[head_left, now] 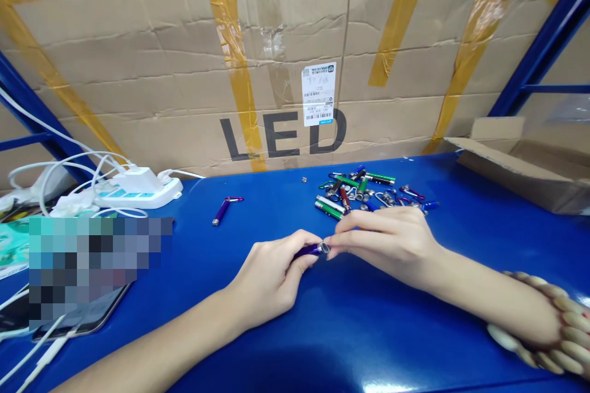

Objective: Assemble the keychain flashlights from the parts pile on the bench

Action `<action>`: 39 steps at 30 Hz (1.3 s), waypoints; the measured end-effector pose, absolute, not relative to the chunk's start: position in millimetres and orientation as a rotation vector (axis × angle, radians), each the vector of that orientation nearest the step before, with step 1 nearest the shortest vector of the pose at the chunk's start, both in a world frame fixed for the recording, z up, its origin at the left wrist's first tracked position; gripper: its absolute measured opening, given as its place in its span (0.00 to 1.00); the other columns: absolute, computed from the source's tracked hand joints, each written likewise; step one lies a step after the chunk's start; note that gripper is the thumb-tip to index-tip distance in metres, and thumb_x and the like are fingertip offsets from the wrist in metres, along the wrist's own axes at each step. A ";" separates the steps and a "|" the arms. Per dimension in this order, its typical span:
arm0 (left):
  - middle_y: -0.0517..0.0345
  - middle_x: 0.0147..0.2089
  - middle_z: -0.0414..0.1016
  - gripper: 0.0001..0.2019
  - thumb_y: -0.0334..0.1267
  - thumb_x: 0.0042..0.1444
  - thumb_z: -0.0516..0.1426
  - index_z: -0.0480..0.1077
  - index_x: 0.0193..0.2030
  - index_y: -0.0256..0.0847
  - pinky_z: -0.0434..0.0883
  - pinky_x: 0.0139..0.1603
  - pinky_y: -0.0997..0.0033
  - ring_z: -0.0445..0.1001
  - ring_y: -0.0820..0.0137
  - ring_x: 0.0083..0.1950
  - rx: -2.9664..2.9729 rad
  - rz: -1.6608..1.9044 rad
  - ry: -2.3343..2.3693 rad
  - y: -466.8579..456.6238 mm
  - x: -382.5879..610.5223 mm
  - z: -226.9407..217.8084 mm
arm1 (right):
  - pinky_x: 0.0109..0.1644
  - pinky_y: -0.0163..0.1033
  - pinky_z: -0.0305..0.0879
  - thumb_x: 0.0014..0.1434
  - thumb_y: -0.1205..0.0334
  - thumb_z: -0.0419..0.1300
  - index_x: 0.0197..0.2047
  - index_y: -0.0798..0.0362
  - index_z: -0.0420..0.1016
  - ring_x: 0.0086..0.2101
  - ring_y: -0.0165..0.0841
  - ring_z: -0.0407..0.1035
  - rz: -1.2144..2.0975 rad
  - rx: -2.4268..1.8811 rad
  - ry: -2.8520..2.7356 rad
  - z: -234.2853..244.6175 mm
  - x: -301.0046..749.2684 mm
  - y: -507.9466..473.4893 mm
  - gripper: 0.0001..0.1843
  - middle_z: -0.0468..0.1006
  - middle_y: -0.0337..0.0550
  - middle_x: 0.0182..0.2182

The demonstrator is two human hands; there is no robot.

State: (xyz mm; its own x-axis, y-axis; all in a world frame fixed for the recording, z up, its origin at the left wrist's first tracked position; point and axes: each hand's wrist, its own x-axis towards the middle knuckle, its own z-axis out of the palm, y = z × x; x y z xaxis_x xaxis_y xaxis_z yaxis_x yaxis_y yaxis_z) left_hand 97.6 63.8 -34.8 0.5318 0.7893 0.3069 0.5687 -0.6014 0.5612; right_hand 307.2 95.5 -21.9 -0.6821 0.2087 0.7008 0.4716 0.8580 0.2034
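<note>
My left hand (276,270) is closed round a small purple flashlight (308,250), whose silver end points right, out of the fist. At that end my right hand (391,242) is pinched, its thumb and fingertips right against the metal rim. Whatever lies between those fingertips is hidden. Just beyond my right hand is a loose pile of small flashlights (329,206) in green, silver, red and blue, mixed with carabiner clips (412,193). A separate purple flashlight with a carabiner clip (221,213) lies further left on the blue table (350,331).
A large taped carton (175,73) marked LED forms the back wall. On the right stands an open cardboard box (525,175). At left are a white power strip (157,193), tangled cables and a phone (104,313). A tiny metal piece (304,180) lies near the carton.
</note>
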 end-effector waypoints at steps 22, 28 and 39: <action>0.59 0.39 0.76 0.07 0.32 0.61 0.50 0.65 0.44 0.42 0.68 0.36 0.78 0.76 0.71 0.38 2.493 0.861 0.969 65.3 94.6 -43.0 | 0.22 0.31 0.51 0.53 0.40 0.58 0.19 0.55 0.74 0.20 0.25 0.62 0.478 -0.815 -2.318 -31.0 293.4 95.0 0.26 0.71 0.37 0.18; 0.61 0.41 0.76 0.10 0.29 0.60 0.48 0.65 0.46 0.43 0.68 0.38 0.76 0.75 0.71 0.40 2.499 0.841 0.983 63.9 97.6 -39.7 | 0.22 0.31 0.49 0.58 0.40 0.51 0.22 0.54 0.76 0.20 0.24 0.61 0.427 -0.731 -2.420 -36.3 291.4 93.9 0.29 0.68 0.36 0.18; 0.65 0.42 0.75 0.08 0.32 0.61 0.49 0.64 0.46 0.45 0.67 0.40 0.77 0.74 0.73 0.41 2.432 0.887 1.155 64.9 99.1 -37.8 | 0.24 0.30 0.54 0.59 0.45 0.55 0.26 0.52 0.75 0.23 0.25 0.69 0.021 -0.718 -2.313 -27.9 298.7 97.0 0.21 0.76 0.35 0.23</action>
